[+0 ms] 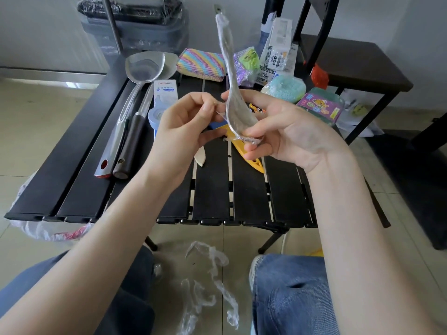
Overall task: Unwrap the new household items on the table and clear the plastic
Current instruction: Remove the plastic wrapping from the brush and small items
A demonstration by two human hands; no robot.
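Observation:
A steel spoon (228, 68) wrapped in clear plastic stands upright above the black slatted table (212, 189), handle pointing up and away. My right hand (285, 134) grips its bowl end from the right, thumb and fingers curled around it. My left hand (186, 124) pinches the plastic wrap (220, 110) at the bowl's left edge. Stripped clear plastic (210, 279) lies on the tiled floor between my knees.
On the table lie two metal spatulas (135, 105), a white boxed item (162, 100), a rainbow sponge (202, 64), a teal scrubber (284, 88), packaged goods (278, 54) and a yellow knife sheath (246, 151). A dark chair (350, 64) stands at the right, a plastic bag (48, 228) at the left.

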